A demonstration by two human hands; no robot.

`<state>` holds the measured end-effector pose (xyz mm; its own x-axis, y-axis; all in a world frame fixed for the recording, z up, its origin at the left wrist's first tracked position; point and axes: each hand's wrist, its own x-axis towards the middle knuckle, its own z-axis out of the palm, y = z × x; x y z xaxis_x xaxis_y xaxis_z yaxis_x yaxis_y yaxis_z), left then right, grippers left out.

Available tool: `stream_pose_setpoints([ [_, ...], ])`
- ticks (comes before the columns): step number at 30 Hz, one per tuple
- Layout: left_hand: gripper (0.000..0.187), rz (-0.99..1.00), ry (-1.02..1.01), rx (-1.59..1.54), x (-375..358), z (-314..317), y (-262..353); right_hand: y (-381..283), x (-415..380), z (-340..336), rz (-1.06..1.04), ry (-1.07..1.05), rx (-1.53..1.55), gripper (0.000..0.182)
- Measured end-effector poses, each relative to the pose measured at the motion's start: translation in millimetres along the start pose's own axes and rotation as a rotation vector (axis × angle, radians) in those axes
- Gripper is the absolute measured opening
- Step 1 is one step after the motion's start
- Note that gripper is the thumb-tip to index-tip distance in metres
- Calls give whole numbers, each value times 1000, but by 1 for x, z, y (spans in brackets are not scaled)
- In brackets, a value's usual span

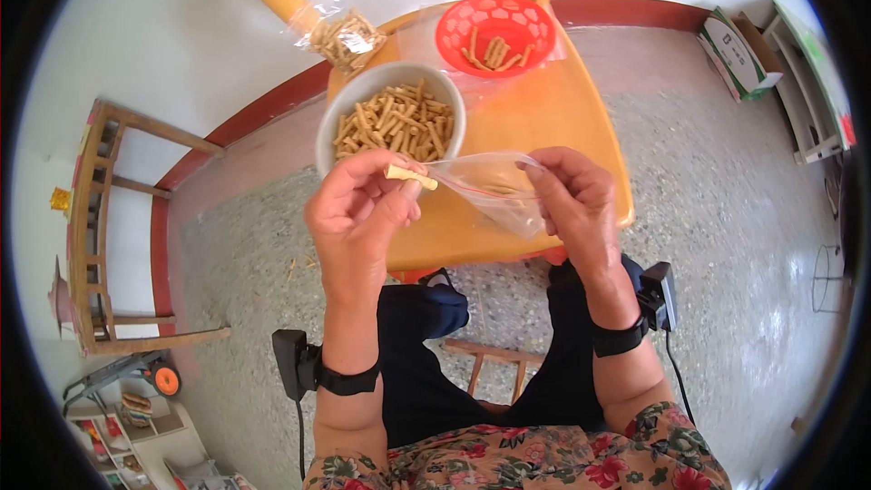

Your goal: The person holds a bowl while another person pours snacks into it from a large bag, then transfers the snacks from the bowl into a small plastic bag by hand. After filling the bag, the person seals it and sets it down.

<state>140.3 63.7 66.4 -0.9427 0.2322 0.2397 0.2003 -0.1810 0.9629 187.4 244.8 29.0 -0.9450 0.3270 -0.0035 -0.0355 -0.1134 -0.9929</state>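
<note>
Between the thumb and fingers of my left hand (363, 204) is a short pale snack stick (411, 177), and those fingers also touch the near edge of a clear plastic bag (494, 189). My right hand (573, 204) pinches the bag's other side. A few sticks show faintly inside the bag. Just beyond my left hand stands a grey-white bowl (458, 113) full of brown sticks (396, 121). Farther back, a red basket (454, 34) holds several sticks. A filled clear bag of sticks (345, 39) lies behind the bowl.
Everything stands on the seat of a yellow wooden chair (544, 122). A wooden frame (98, 236) is at the left, and a cardboard box (739, 54) is at the back right. An orange-wheeled cart (165, 379) and shelves (172, 431) stand lower left.
</note>
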Motion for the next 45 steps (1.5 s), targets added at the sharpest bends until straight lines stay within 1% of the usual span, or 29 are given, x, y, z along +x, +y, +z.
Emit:
stream_pose_setpoints([
  [1, 17, 11, 10, 65, -3, 8, 2, 1, 0, 0, -25, -15, -2, 10],
  [2, 17, 1, 1, 54, -4, 14, 2, 1, -1, -1, -19, -2, -11, 10],
  [4, 14, 193, -95, 394, -7, 26, 0, 1, -1, 0, -14, -23, -9, 10],
  [5, 14, 240, -95, 460, -8, 33, -3, 0, -1, 0, -18, -31, 3, 10],
  [6, 14, 237, -97, 458, -7, 38, -3, 0, -1, -1, -14, -27, 2, 10],
  [8, 15, 316, -198, 746, -6, 45, -2, 0, -1, -2, -18, -40, 5, 10],
  [9, 15, 407, -218, 806, -3, 46, -7, -1, -1, -3, -16, -39, 5, 10],
  [10, 15, 404, -219, 805, 0, 46, -12, -2, -1, -3, -24, -36, -16, 10],
  [12, 16, 520, -270, 904, 2, 45, -18, -3, -1, -4, -27, -33, -36, 10],
  [13, 16, 517, -271, 903, 1, 45, -16, -3, -1, -5, -32, -38, -28, 10],
  [15, 14, 400, -154, 891, -3, 43, -10, -3, -1, -6, -32, -41, -21, 10],
  [16, 14, 396, -155, 890, -4, 40, -8, -4, -1, -6, -39, -32, -17, 10],
  [18, 12, 313, -56, 768, -6, 33, -5, -5, -1, -6, -45, -25, -12, 11],
  [19, 8, 352, 0, 773, -5, 30, -4, -5, -2, -6, -46, -19, -10, 11],
  [20, 8, 351, 2, 775, -4, 24, -6, -6, -2, -7, -48, -13, -7, 11],
  [22, 8, 299, 89, 733, -2, 6, -13, -14, -5, -7, -53, 14, 38, 11],
  [23, 7, 276, 137, 770, 0, -1, -13, -18, -6, -7, -56, 42, 83, 11],
  [24, 7, 278, 142, 777, 1, -9, -13, -19, -5, -6, -57, 35, 88, 11],
  [26, 7, 198, 238, 635, 4, -18, -13, -21, -5, -9, -42, 54, 28, 10],
  [27, 6, 136, 240, 535, 3, -19, -10, -22, -6, -10, -41, 55, 26, 10],
  [28, 6, 135, 240, 532, 3, -20, -10, -24, -7, -12, -37, 44, 44, 11],
  [31, 6, 136, 223, 570, 2, -27, -13, -25, -7, -13, -25, 17, 80, 11],
  [33, 6, 156, 162, 625, 2, -32, -20, -26, -2, -16, -17, 51, -17, 12],
  [34, 6, 157, 161, 623, 3, -31, -21, -24, -1, -17, -18, 52, -18, 12],
  [37, 6, 104, 192, 624, 3, -34, -25, -19, 0, -16, -10, 53, -6, 12],
  [40, 7, 72, 163, 606, 7, -46, -40, -22, 0, -13, 14, 65, -14, 12],
  [42, 10, 127, 199, 711, 10, -50, -48, -18, 1, -14, 19, 58, -2, 12],
  [43, 14, 117, 203, 742, 12, -51, -48, -18, 1, -14, 15, 54, 4, 12],
  [45, 13, 84, 211, 807, 17, -54, -50, -18, 1, -15, 36, 78, -3, 12],
])
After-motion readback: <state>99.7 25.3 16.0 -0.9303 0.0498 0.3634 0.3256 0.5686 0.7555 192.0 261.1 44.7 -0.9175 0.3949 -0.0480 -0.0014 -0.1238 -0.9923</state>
